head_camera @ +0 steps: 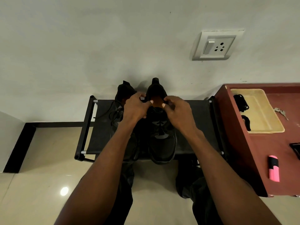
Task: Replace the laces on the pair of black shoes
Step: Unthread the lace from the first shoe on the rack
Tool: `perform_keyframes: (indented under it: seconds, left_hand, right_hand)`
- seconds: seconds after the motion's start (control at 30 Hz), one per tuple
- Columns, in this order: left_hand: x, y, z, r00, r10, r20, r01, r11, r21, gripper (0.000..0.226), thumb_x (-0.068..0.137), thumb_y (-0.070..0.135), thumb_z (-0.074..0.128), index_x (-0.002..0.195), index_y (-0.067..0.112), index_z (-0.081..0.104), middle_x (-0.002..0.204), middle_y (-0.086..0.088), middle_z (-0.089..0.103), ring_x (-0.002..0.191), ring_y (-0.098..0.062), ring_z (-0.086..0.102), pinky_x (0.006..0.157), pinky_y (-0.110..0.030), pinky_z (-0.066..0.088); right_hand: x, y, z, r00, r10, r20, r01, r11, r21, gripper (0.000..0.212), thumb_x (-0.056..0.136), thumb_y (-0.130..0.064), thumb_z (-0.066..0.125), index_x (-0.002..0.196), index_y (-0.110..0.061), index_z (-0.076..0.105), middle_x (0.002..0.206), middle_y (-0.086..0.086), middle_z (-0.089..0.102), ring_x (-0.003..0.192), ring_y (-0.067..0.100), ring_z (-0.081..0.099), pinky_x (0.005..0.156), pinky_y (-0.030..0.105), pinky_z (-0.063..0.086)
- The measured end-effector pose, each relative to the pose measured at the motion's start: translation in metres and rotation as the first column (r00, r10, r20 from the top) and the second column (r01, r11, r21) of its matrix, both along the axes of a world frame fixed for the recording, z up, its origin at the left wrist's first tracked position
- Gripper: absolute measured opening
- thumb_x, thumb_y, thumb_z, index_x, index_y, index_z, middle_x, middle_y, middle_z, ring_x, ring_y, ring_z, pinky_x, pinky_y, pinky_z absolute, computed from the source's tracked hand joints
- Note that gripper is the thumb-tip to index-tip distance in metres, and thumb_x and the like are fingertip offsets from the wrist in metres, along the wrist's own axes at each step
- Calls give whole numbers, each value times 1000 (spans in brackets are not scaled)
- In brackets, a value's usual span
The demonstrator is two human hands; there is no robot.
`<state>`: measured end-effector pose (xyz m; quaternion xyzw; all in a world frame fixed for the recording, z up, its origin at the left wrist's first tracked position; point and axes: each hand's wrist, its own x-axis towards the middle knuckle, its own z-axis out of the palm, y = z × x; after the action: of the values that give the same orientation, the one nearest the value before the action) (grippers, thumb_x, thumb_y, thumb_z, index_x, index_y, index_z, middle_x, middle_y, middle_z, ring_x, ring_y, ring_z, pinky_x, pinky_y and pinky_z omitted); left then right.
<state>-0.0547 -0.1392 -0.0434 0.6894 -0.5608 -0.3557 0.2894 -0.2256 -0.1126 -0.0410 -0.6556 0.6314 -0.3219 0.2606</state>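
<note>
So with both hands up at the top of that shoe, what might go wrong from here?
The right shoe sticks out past the front edge of the rack, so a tug from the left hand or right hand might tip it off. The left shoe has a loose lace trailing over the rack, which could snag. Black on black makes eyelets hard to see.

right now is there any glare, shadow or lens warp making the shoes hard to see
Head view: dim light, so the black shoes blend into the black rack and lace detail near both hands is lost; soft shadow falls on the wall behind them; one glare spot on the floor tile; wide-angle warp bends the table edge and socket.
</note>
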Motion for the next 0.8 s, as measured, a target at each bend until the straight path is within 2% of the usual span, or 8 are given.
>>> perform_keyframes:
  seconds: [0.2,0.33,0.4,0.43,0.5,0.6,0.7,0.8]
  left_hand:
    - [5,-2,6,991,-124,58,121,991,53,43,96,38,63,130,14,56,78,-4,72,61,-19,70,64,-37,62]
    - [1,1,7,986,-121,112,117,992,44,56,87,49,70,127,13,57,87,-7,69,80,-23,68,75,-40,58]
    - [1,1,9,990,-104,97,98,994,56,55,85,47,73,126,13,58,95,-8,70,86,-25,68,80,-40,58]
    - [0,2,10,993,-90,80,84,994,66,56,83,47,74,126,14,58,99,-9,70,88,-26,68,82,-42,58]
    - [-1,3,12,996,-72,60,67,995,81,63,75,50,73,126,17,58,101,-10,70,89,-28,69,83,-46,59]
    - [-2,2,9,996,-72,58,67,994,85,71,64,55,64,124,19,58,100,-10,70,89,-29,70,83,-47,60]
    - [-2,0,9,996,-79,44,75,993,92,63,73,50,69,125,19,55,101,-12,70,82,-28,72,80,-47,60]
    - [-2,0,8,994,-99,46,94,990,104,54,87,41,69,131,16,50,87,-10,71,64,-23,72,74,-43,62]
  right_hand:
    - [6,11,-8,958,201,-204,-209,978,-19,31,86,-19,73,116,-13,68,136,2,46,126,16,41,88,28,44]
    - [15,14,-7,968,145,-205,-175,975,-138,6,92,-9,63,96,-8,67,106,4,64,97,21,56,76,30,43]
    - [17,11,2,1000,-11,29,12,999,-32,4,95,-9,58,94,-10,61,91,2,64,80,18,62,68,34,50]
    - [16,9,8,947,-164,278,149,986,73,4,97,-6,55,96,-9,58,89,5,64,76,18,66,64,35,56]
    - [9,5,18,565,-462,684,281,887,367,10,99,3,45,101,-4,52,87,14,61,70,24,70,56,32,60]
    - [-12,-2,20,245,-670,701,296,740,604,17,96,7,41,102,1,56,80,15,61,60,21,67,51,25,56]
    - [-16,-3,16,514,-674,530,437,738,514,23,90,4,43,108,-3,56,94,11,59,69,16,59,52,23,50]
    - [-11,0,12,935,-353,33,354,935,-38,56,75,2,59,130,-8,52,129,11,50,115,24,49,96,34,44]
